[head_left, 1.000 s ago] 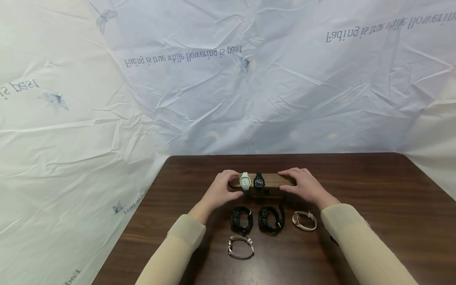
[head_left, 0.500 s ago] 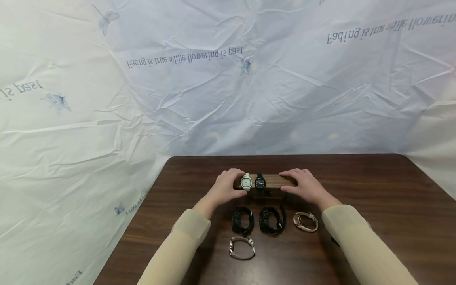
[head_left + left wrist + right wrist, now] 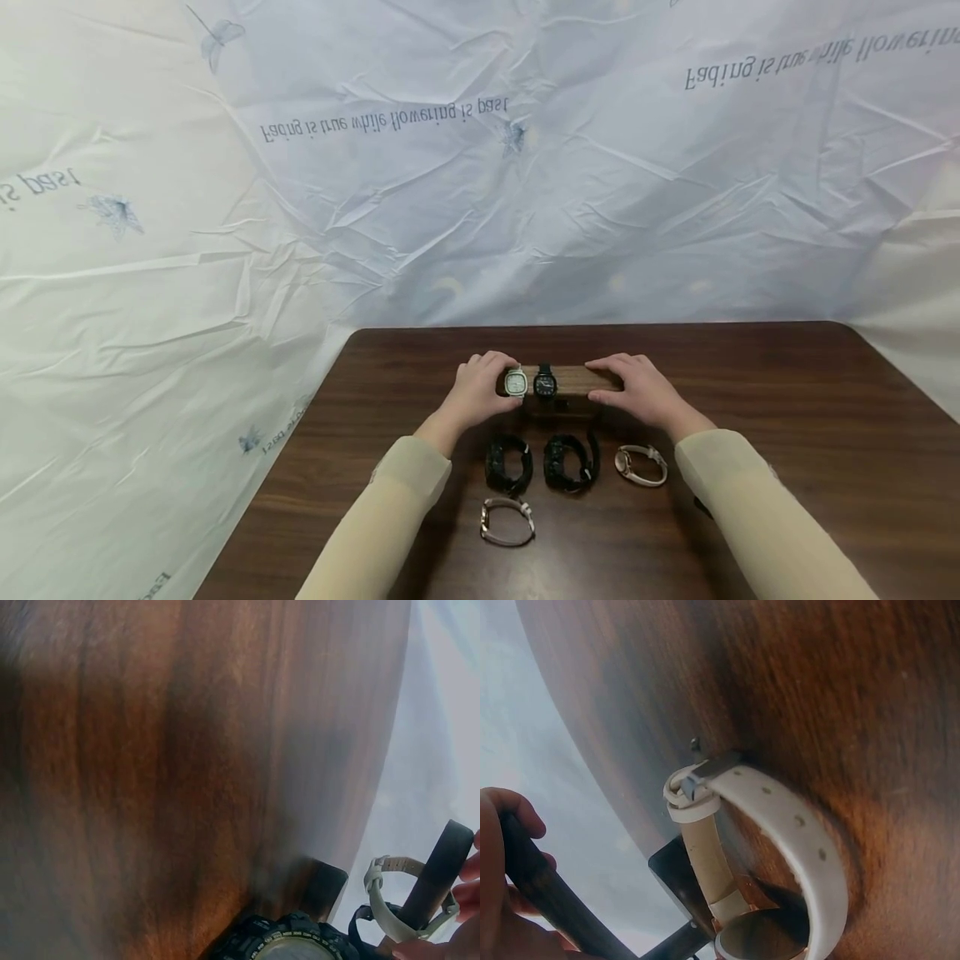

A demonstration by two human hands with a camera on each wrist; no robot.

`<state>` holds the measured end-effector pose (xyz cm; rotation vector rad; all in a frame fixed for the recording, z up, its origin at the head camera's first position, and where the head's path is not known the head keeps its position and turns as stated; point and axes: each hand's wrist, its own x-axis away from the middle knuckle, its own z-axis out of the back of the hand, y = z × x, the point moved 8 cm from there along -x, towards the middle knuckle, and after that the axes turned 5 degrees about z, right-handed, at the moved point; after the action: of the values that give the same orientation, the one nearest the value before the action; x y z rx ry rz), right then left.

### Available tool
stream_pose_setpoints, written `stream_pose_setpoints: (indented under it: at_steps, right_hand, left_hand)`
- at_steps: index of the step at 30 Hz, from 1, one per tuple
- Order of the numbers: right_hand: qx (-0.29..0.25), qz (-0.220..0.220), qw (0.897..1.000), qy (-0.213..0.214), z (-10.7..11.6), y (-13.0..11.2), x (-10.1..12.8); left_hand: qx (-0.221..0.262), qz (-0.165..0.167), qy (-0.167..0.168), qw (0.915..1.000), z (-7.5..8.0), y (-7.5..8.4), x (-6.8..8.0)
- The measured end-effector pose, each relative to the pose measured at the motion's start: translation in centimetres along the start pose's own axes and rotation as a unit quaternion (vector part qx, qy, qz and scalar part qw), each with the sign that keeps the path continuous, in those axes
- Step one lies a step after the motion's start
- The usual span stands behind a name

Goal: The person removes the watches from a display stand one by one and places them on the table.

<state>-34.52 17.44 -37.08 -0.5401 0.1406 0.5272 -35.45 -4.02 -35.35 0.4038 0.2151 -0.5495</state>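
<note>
The wooden watch stand point(image 3: 570, 380) sits at the desk's point(image 3: 787, 433) centre: a stiff, light-looking bar, probably top-heavy, best held at both ends. It is dark walnut, carrying a white watch point(image 3: 515, 382) and a black watch point(image 3: 545, 384). The left hand point(image 3: 476, 392) curls round the nine o'clock end; the right hand point(image 3: 641, 392) clasps the three o'clock end.

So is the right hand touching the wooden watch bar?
Touching. The head view shows the right hand gripping the wooden bar at its end; the right wrist view shows fingers curled round it.
</note>
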Motion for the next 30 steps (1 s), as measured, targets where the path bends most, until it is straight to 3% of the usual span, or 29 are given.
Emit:
stream_pose_setpoints:
  at_steps: [15,20,30]
  right_hand:
    - [0.000,-0.003,1.000,-0.005,0.0,-0.2,-0.1]
    - [0.001,-0.001,1.000,-0.004,0.0,-0.1,0.0]
    - [0.004,0.002,1.000,-0.004,-0.1,0.1,-0.1]
  left_hand:
    - [-0.061,-0.022,0.036,0.9972,-0.5,-0.2,0.0]
    - [-0.050,-0.031,0.051,0.9969,-0.4,-0.2,0.0]
    - [-0.018,-0.022,0.040,0.9988,-0.3,-1.0,-0.1]
